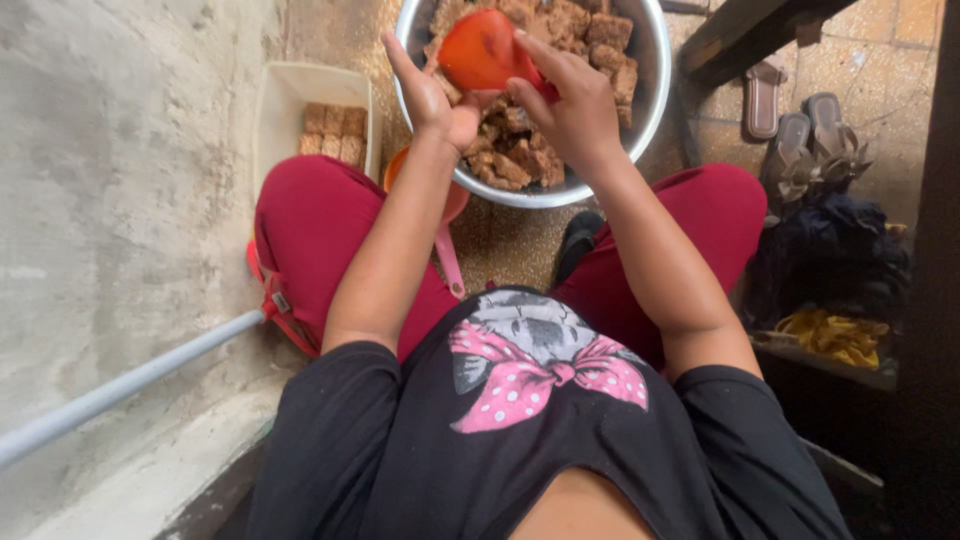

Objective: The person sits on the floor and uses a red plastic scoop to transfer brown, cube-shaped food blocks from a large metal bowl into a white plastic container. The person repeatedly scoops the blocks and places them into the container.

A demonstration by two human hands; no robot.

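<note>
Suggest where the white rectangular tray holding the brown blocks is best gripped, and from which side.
Probably by the white tray at its long rims, coming from above: the walls stand upright and open-topped, and the brown blocks fill only the near end. The left rim sits close to the concrete wall, so the far short edge may be easier.

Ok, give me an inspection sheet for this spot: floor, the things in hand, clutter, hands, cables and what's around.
Surface: speckled terrazzo floor, worn.
Job's things: round metal basin full of brown fried cubes; small red plastic cup above it.
Clutter: cream rectangular plastic tray with neat brown blocks; orange plastic scoop under the basin's edge.
Hands: left hand and right hand both grip the cup.
Cables: nothing seen.
Surroundings: grey concrete wall, grey pipe, sandals, dark cloth heap.
</note>
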